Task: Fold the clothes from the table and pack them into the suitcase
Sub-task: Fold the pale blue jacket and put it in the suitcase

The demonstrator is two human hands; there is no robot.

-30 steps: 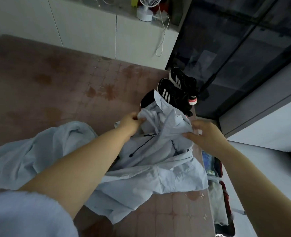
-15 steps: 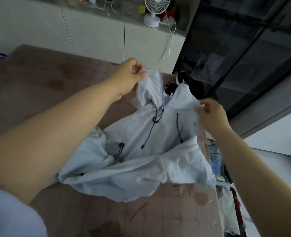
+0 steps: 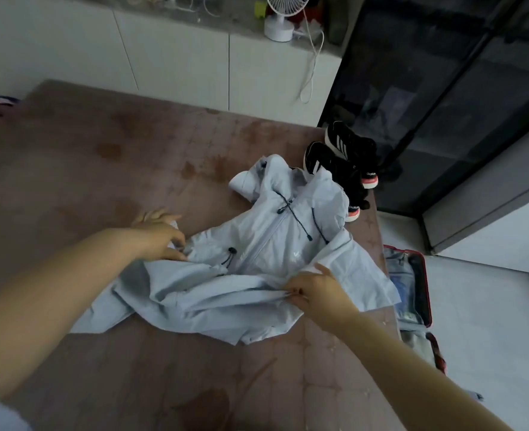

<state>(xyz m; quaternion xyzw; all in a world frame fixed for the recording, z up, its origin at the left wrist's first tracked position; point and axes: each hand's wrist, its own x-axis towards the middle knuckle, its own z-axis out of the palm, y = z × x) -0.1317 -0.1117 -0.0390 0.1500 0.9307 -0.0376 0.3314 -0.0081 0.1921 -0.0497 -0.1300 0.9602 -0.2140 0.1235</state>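
Observation:
A pale blue hooded jacket (image 3: 266, 253) with dark drawcords lies front up on the brown table (image 3: 70, 169), its hood toward the far side. My left hand (image 3: 159, 236) pinches the fabric at the jacket's left edge. My right hand (image 3: 314, 290) grips a bunched fold of the jacket near its lower right part. The open suitcase (image 3: 418, 290) with a red rim stands on the floor beyond the table's right edge, holding some folded items.
A pair of black sneakers (image 3: 340, 160) sits at the table's far right corner, touching the jacket's hood. A white desk fan (image 3: 280, 17) stands on the counter behind. Dark glass cabinet doors (image 3: 443, 88) rise at the right.
Both hands lowered the jacket from the air onto the table and let go of the hood area. They now hold the jacket lower down, at its left edge and lower right part.

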